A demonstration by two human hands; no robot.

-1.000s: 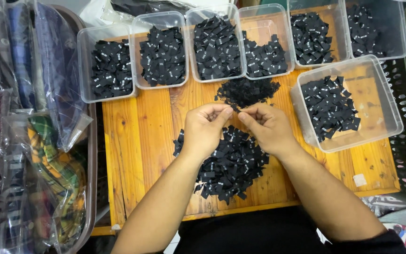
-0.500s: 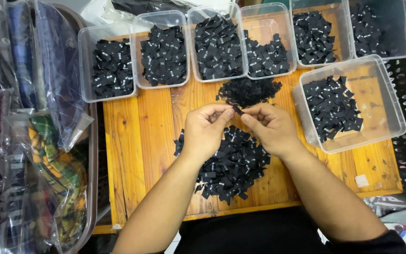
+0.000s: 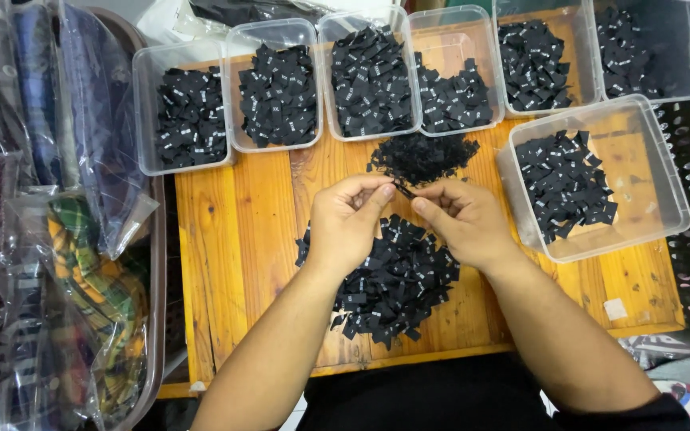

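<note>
My wooden table (image 3: 233,263) carries everything, and I keep the work over its middle so nothing slides off the near edge. On the left stands a bin (image 3: 149,343) of fabric packed in plastic bags (image 3: 49,239), well apart from my sorting, and I leave it so. Along the far side runs a row of clear tubs (image 3: 273,36), each part full of small black tags, with one more tub (image 3: 648,152) on the right, nearer to me; to do this well I judge each tag must go only to its own tub, so I read the mark before I let go. The big pile (image 3: 397,283) of unsorted tags lies just under my wrists, and a smaller heap (image 3: 425,156) of finer black scraps sits beyond my fingers, just short of the tub row; I should keep the two from mixing. My left hand (image 3: 349,219) and right hand (image 3: 461,219) meet above the big pile, fingers drawn in narrow, pinching a single tag (image 3: 403,191) between thumb tips and forefingers. It is so small that I cannot tell which hand bears most of the grip. I hold it lightly by the edges, flat and facing up, one tag at a time.
</note>
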